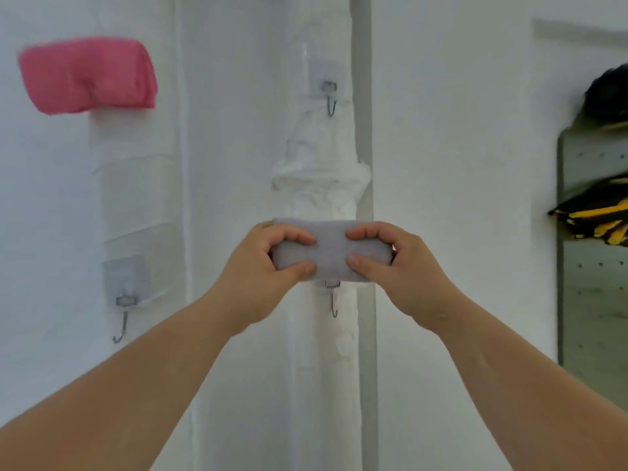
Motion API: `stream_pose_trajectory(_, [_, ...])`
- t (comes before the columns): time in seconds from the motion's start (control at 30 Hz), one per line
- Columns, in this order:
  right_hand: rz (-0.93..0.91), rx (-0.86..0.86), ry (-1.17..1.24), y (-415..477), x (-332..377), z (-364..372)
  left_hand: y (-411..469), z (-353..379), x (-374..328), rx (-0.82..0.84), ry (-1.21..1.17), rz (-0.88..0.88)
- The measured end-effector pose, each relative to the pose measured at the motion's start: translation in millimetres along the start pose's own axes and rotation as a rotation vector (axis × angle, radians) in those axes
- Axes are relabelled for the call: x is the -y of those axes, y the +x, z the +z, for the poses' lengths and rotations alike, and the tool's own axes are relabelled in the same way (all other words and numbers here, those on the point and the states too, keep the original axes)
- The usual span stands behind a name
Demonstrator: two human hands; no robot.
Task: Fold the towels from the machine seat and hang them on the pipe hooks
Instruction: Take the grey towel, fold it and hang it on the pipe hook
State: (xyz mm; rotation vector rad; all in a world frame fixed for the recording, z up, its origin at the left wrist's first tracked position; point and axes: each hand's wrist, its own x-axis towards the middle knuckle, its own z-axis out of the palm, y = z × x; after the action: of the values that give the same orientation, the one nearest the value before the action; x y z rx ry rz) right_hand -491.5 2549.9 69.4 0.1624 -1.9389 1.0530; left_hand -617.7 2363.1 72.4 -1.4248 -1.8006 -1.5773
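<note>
- Gripping the folded pale towel [331,253] — left hand [268,266] and right hand [397,266] pinch its ends, just above a hook [333,305] on the pipe [323,171].
- Hanging step in hand — next, it likely needs lowering onto that hook.

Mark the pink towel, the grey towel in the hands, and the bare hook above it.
pink towel [85,73], head view, middle of its folded front.
grey towel [331,249], head view, bare middle of its front face.
bare hook [329,105], head view, its metal shank below the plate.
</note>
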Motion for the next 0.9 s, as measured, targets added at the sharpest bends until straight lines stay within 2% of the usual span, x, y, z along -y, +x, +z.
stream_pose_trajectory(0.37, [-0.343,-0.067,0.081,185,92,-49,169,-27,-93,-0.294,0.042,0.279])
stream_pose_trajectory(0.57, [-0.290,-0.118,0.031,229,89,-57,215,-25,-99,-0.271,0.096,0.238])
stream_pose_trajectory(0.9, [-0.260,-0.136,0.084,231,61,-47,215,-18,-77,-0.278,0.060,0.184])
